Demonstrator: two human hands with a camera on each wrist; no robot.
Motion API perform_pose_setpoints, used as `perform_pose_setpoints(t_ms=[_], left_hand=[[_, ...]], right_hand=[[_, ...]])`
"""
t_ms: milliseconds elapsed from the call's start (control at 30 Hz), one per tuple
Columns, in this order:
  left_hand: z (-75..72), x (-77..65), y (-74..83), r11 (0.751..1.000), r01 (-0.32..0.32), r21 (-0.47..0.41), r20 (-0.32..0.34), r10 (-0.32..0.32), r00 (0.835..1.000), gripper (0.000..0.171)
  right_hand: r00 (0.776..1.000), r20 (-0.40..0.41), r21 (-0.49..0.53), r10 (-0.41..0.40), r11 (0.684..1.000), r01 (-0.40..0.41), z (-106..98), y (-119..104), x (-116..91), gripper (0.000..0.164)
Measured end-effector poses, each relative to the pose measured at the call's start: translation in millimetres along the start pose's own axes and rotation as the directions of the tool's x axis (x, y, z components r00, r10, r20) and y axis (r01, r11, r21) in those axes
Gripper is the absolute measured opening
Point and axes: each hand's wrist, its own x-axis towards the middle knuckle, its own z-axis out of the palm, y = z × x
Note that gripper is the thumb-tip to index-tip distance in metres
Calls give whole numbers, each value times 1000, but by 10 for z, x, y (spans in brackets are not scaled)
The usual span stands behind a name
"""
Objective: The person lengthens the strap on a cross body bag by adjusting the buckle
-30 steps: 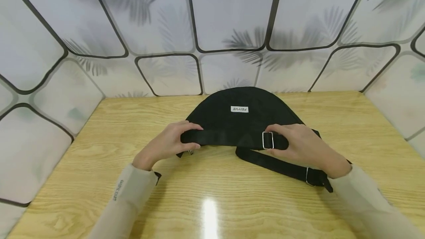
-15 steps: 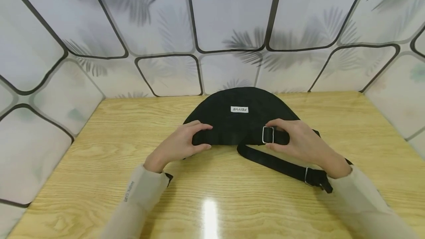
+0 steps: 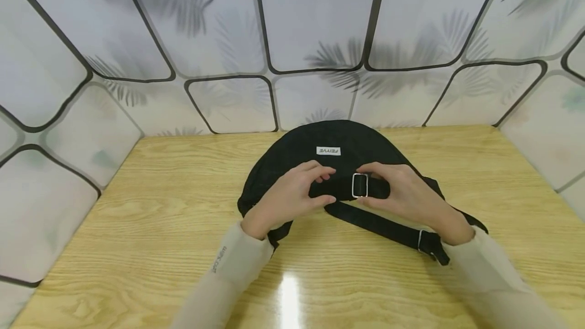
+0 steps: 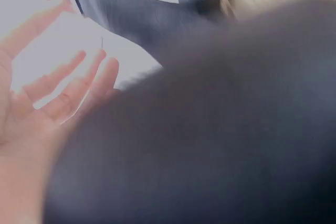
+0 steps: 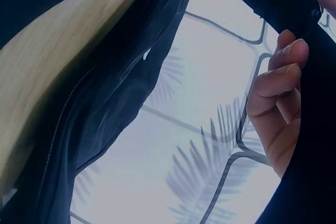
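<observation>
A black half-moon sling bag [image 3: 283, 161] lies on the table, its small white label [image 3: 328, 151] reading upside down. Its wide black strap [image 3: 338, 187] runs across in front, through a silver slider buckle [image 3: 360, 185]. My right hand [image 3: 407, 192] grips the strap at this buckle, thumb below and index finger above; in the right wrist view its fingers [image 5: 278, 87] curl behind the strap. Close to the buckle on its left, my left hand [image 3: 292, 192] has the strap between spread thumb and fingers. Those fingers [image 4: 68, 87] look loosely extended in the left wrist view.
Below the right hand a second length of strap [image 3: 379, 225] trails along the light wooden table [image 3: 137, 227], ending at another metal buckle [image 3: 421, 241]. A patterned wall covering [image 3: 315, 19] with leaf prints rises behind and at both sides.
My left hand has slid right along the strap, from its left end to near the buckle, uncovering the bag's left corner. The right hand has shifted slightly left and up with the buckle.
</observation>
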Motion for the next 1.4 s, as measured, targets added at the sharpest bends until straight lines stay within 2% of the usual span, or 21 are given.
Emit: perform_pose_setpoints(t_ms=[200, 367, 500, 633, 733, 900, 1067, 1167, 1300, 1400], left_hand=[[141, 134, 99, 998, -32, -52, 1, 32, 999, 51], [197, 189, 127, 992, -22, -123, 6, 22, 1000, 58], [223, 216, 113, 981, -15, -193, 13, 18, 1000, 58], [243, 238, 115, 963, -6, -268, 40, 17, 999, 59], [266, 248, 118, 954, -8, -299, 63, 28, 998, 61], [295, 251, 109, 955, -33, -295, 72, 57, 996, 63], [258, 215, 88, 954, -11, -300, 74, 35, 997, 61], [214, 186, 56, 952, -12, -305, 61, 32, 998, 60], [167, 146, -16, 948, -26, -319, 36, 39, 999, 60], [138, 114, -61, 939, -21, -342, 23, 30, 999, 59]], right_hand=[[1000, 1, 60, -20, 998, 20, 38, -14, 29, 48], [998, -12, 128, -57, 990, 58, 31, -6, 32, 55], [997, -17, 157, -75, 985, 77, 7, 1, 25, 59], [998, 14, 238, -56, 970, 51, -19, -3, 13, 60], [997, 66, 345, -25, 939, 1, -35, -3, -3, 61], [993, 122, 481, -11, 876, -50, -69, 28, -33, 59], [984, 179, 604, 2, 789, -112, -120, 91, -61, 47], [970, 237, 620, 56, 760, -196, -154, 131, -70, 36], [934, 323, 607, 154, 723, -329, -198, 186, -98, 23], [916, 354, 609, 190, 696, -380, -209, 213, -122, 19]])
